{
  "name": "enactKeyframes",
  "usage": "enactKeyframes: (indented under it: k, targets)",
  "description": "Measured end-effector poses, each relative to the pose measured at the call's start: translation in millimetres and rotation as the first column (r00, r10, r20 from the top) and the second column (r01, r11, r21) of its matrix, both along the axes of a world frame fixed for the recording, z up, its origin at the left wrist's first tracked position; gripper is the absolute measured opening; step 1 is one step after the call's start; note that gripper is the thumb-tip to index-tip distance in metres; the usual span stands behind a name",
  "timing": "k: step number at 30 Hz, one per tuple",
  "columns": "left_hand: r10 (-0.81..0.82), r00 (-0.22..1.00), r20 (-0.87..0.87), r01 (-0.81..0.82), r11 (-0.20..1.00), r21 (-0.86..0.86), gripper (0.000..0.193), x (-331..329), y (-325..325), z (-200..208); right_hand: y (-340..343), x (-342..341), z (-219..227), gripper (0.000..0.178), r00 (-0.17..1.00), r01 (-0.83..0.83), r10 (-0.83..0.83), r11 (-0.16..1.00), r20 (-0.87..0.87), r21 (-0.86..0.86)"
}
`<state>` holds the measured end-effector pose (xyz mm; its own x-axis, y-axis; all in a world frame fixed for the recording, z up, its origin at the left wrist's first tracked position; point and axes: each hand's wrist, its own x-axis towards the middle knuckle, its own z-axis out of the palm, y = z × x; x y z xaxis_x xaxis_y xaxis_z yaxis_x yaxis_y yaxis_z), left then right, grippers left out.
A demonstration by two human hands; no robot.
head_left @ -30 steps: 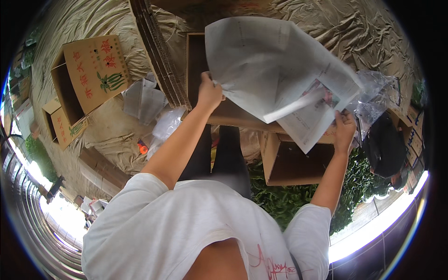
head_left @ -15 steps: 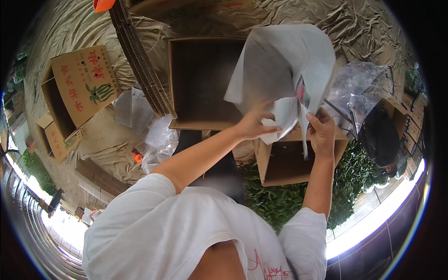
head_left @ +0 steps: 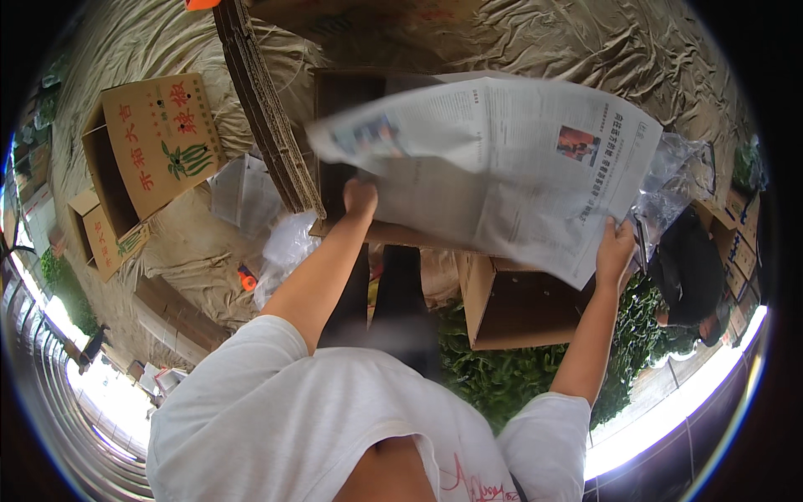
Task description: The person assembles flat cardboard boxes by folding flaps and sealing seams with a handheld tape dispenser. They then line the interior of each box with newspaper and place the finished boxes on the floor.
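A printed newspaper sheet (head_left: 535, 159) is spread between my two hands, its left part blurred and curling. My left hand (head_left: 361, 199) is closed at the sheet's lower left edge; the fingertips are partly hidden. At the lower right edge my right hand (head_left: 616, 244) pinches the paper between thumb and fingers. Beneath the sheet stands an open cardboard box (head_left: 335, 90), largely covered by the paper. A second open cardboard box (head_left: 478, 305) lies nearer to me on the right, on a heap of green peppers (head_left: 477, 356).
Upright cardboard sheets (head_left: 263, 109) stand left of the covered box. Further left are a printed carton (head_left: 159, 125), clear plastic (head_left: 288, 247) and an orange tool (head_left: 247, 279). On the right are more clear plastic (head_left: 690, 171) and a person in dark clothing (head_left: 690, 263).
The folded newspaper has been opened out across the box. My left hand has moved left, and my right hand slightly right, pulling the sheet wide.
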<state>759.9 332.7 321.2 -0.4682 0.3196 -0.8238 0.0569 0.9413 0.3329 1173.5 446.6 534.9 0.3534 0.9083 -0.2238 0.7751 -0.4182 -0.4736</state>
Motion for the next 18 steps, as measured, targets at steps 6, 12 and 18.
enactKeyframes:
  k: [6, 12, 18]
  targets:
    - [-0.516, 0.781, -0.352, 0.478, 0.856, -0.196, 0.029, -42.5, -24.1, -88.2, 0.9, -25.7, -158.6, 0.031, 0.71, -0.489, 0.373, 0.872, 0.597, 0.037]
    - [-0.937, -0.227, -0.267, 0.718, 0.025, -0.696, 0.028, -38.8, -41.1, -146.0, 29.8, -83.9, -259.1, 0.024, 0.586, -0.563, 0.722, 0.689, 0.367, -0.456]
    - [-0.723, 0.344, -0.599, 0.6, 0.66, -0.452, 0.035, -53.5, -82.0, -274.8, 23.6, -48.9, -443.0, 0.025, 0.415, -0.547, 0.794, 0.608, 0.445, -0.575]
